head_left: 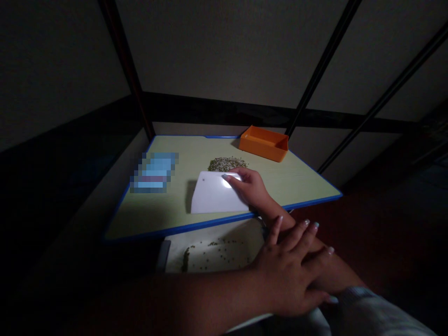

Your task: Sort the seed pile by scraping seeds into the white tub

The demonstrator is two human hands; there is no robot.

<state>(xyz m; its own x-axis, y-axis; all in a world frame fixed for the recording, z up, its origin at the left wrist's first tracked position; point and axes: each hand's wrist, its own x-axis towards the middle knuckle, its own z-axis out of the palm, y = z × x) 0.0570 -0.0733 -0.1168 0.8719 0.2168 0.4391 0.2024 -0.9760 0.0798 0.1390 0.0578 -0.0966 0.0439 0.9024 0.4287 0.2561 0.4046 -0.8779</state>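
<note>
The right hand [254,184] grips a flat white plastic scraper [210,193] whose long axis runs leftward, the green-and-pale granular heap [226,163] just beyond that grip, nearer than the open left hand [289,273].

Reaching forward with the right hand [251,185], thumb extended, fingers bent; crossing the left hand [289,273] over the right forearm [334,270], palm down, fingers splayed.

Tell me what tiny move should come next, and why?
Perhaps the left hand should move away from the right forearm: it crosses over that arm, while the right hand holds the white scraper by the little pile, and might get in its way.
</note>
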